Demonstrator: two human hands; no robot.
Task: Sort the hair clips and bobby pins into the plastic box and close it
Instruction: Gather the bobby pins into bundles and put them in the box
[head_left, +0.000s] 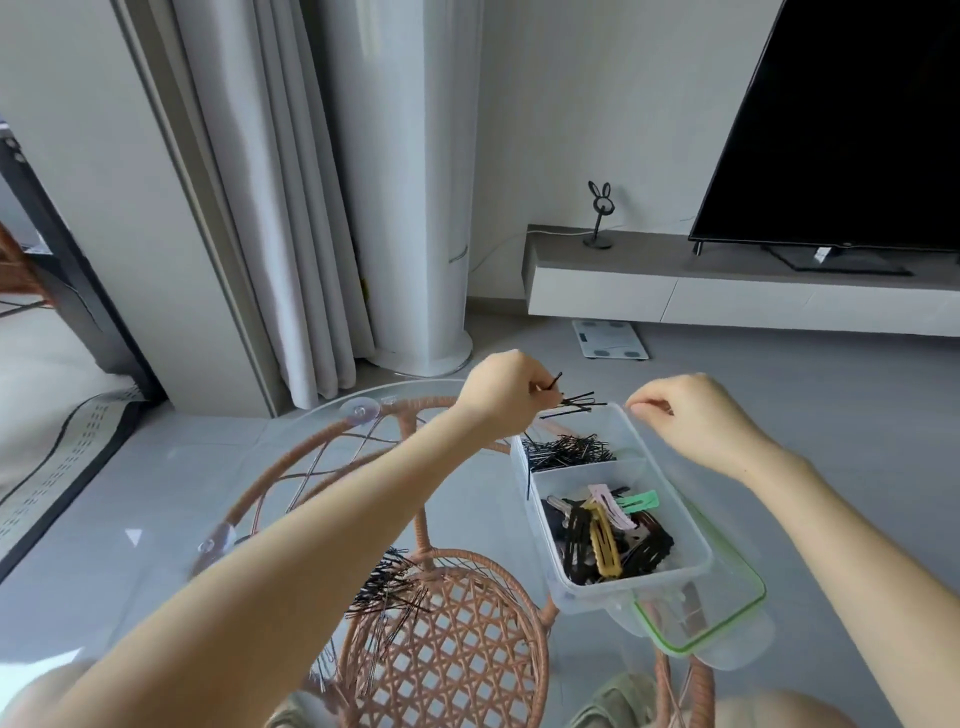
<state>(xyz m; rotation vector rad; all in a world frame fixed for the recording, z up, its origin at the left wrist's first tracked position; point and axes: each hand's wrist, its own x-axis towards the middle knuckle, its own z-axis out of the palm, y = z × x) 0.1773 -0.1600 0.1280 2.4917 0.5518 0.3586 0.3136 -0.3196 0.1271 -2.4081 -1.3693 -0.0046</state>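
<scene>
A clear plastic box (691, 525) with two compartments stands on the glass table top. Its far compartment holds black bobby pins (569, 449); its near one holds coloured and black hair clips (605, 535). My left hand (506, 400) hovers over the box's far left corner, gripping a small bunch of bobby pins (571, 402) that stick out to the right. My right hand (696, 415) is above the far right rim with fingertips pinched together; nothing shows in them. A pile of loose bobby pins (387, 592) lies on the glass under my left forearm. The green-rimmed lid (717, 618) lies under the box's near end.
The round glass top (171, 467) rests on a rattan frame (441, 639) with suction pads. Beyond it are grey floor, curtains, a white column unit, a bathroom scale, and a low TV shelf with a television.
</scene>
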